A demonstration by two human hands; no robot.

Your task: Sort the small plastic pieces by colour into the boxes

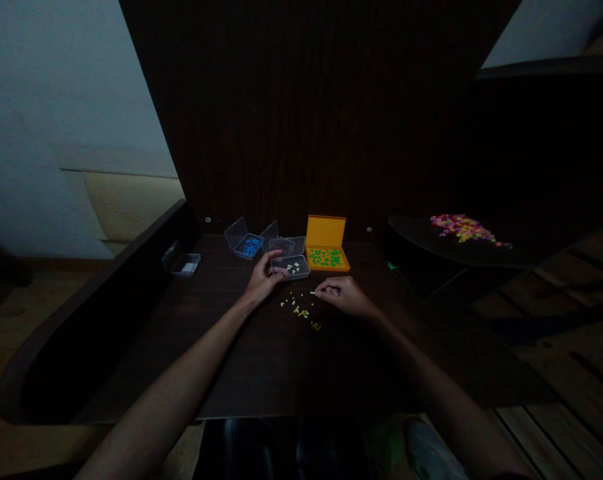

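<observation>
Cream-coloured and tiny, the piece point(312, 293) in your right hand point(349, 297) sits just right of centre in the frame, a little below mid-height, with thumb and forefinger together and clamped on it at its right end. It looks like hard plastic, so judge it as nearly weightless and stiff, unlikely to crush, but small enough to slip or flick away if you squeeze near its tip; a light pinch across the middle should serve best. Loose cream and yellow bits point(302, 313) lie scattered on the dark worktop point(261, 373) below centre; you would do well to take each by its edges, since flat ones may be hard to lift. Left of them, your left hand point(262, 279) is at the left end of the open clear box point(299, 275), thumb and fingers parted about its wall; you cannot tell how firmly they press. That box holds a few cream pieces and is probably thin, smooth and light, apt to slide, so hold it low by the side walls rather than by the lid. Just behind and to its right stands the orange case point(326, 230) with green pieces point(326, 258) inside.
</observation>
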